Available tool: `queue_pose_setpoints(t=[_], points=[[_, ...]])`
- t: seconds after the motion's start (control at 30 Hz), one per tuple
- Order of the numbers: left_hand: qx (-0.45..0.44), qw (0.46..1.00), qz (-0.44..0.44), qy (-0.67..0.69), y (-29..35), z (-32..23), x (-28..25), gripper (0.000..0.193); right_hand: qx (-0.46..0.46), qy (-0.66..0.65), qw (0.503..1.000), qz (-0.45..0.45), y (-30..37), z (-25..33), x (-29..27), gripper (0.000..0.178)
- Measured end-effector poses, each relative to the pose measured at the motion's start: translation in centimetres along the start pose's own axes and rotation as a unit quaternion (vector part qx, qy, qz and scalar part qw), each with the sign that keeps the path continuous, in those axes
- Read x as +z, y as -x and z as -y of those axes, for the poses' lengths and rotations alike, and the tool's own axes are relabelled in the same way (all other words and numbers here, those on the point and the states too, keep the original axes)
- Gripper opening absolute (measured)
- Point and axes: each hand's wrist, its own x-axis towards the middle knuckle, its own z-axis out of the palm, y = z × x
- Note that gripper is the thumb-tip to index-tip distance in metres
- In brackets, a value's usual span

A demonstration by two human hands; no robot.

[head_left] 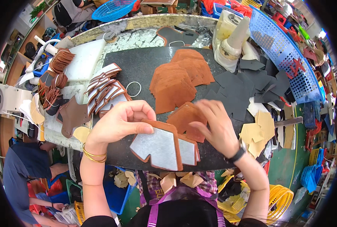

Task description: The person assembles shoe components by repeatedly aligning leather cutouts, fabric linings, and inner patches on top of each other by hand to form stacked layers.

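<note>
My left hand [125,123] pinches a notched brown leather piece [159,147] by its upper edge, thumb on the silvery-white backing. More backed pieces [187,151] lie just behind it near the table's front edge. My right hand [220,130] is open, fingers apart and slightly blurred, beside a small group of brown leather pieces [187,116]; no held item shows in it. Beyond both hands, larger piles of brown pieces [172,87] rest on the black work surface [121,58]. Overlapping white-backed pieces [107,89] are fanned out left of these, next to a white ring [133,89].
Dark grey pieces [234,90] and tan scraps [257,132] spread on the right. A white cone-shaped holder [234,39] stands at the back right, near a blue basket [285,49]. Bundled brown strips [62,60] sit at left. Another person [21,174] is at lower left.
</note>
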Motion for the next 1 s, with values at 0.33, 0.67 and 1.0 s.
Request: queue_pose_setpoints(t=[0.33,0.67,1.0], points=[[0.132,0.91,-0.112,-0.377,-2.1,7.2,5.8,0.029,0.198,-0.321,0.925,0.04,-3.4,0.3,-2.7,0.038],[0.278,0.825,-0.094,-0.483,0.8,7.2,7.9,0.038,0.006,-0.065,0.991,0.114,1.9,4.0,1.2,0.055],[0.309,0.8,-0.097,-0.505,-3.5,4.9,8.3,0.037,0.177,0.236,0.955,0.0,0.9,-7.1,-4.5,0.038]])
